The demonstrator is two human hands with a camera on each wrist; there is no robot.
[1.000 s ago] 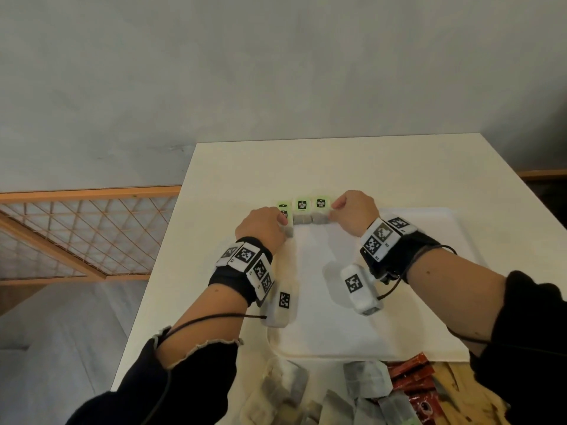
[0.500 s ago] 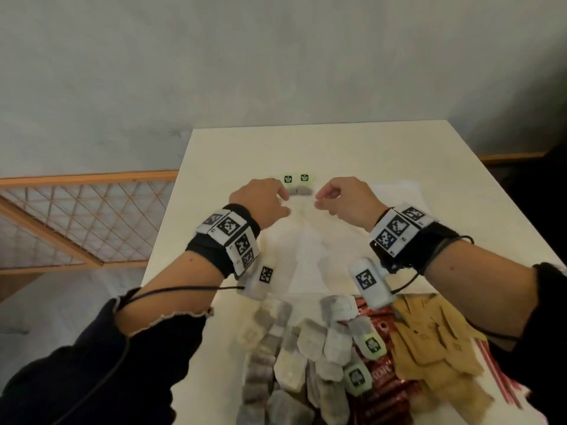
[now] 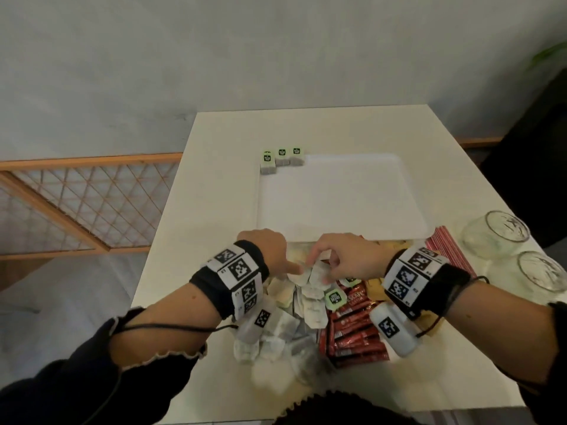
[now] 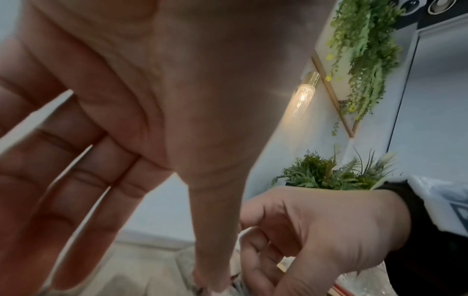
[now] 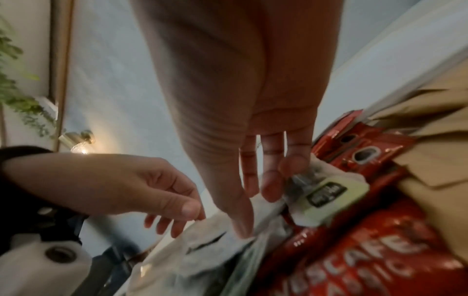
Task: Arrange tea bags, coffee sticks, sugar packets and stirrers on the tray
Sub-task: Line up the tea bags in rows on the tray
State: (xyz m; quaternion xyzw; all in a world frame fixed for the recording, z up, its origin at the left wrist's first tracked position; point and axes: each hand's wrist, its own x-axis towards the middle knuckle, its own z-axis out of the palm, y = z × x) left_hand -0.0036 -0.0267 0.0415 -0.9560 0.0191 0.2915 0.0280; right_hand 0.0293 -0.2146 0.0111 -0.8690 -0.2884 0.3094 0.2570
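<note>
Three tea bags (image 3: pixel 282 157) with green tags stand in a row at the far left corner of the white tray (image 3: pixel 337 194). Both hands are over the loose pile of tea bags (image 3: pixel 306 302) just in front of the tray's near edge. My left hand (image 3: pixel 293 268) has its fingers spread and fairly straight, and its thumb (image 4: pixel 215 280) touches a bag. My right hand (image 3: pixel 316 265) curls over the pile, and its thumb and fingertips pinch a white tea bag (image 5: pixel 222 238). Beside those fingers (image 5: pixel 271 188) lies a green-tagged bag (image 5: pixel 326 194).
Red coffee sticks (image 3: pixel 356 326) lie right of the tea bag pile, with brown sugar packets (image 3: pixel 377 289) behind them. Red stirrers (image 3: pixel 451 250) sit by the tray's near right corner. Two glasses (image 3: pixel 497 231) (image 3: pixel 543 271) stand at the right edge of the table (image 3: pixel 306 127).
Both hands have left the row of tea bags at the tray's far corner and come back to the pile near me. The head view has tilted down.
</note>
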